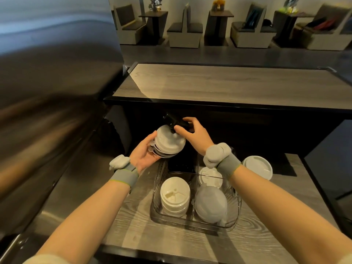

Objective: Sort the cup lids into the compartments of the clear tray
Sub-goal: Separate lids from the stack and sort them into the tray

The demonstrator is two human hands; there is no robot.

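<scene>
My left hand cradles a mixed stack of lids, white and translucent with dark ones between, held above the far left corner of the clear tray. My right hand pinches a black lid just above that stack. In the tray, the near left compartment holds a stack of white lids, the near right one frosted dome lids, the far right one white lids. The far left compartment looks dark; its contents are unclear.
A loose stack of white lids lies on the wood-grain counter right of the tray. A raised wooden counter runs behind. A steel appliance wall fills the left. Booth seats stand far back.
</scene>
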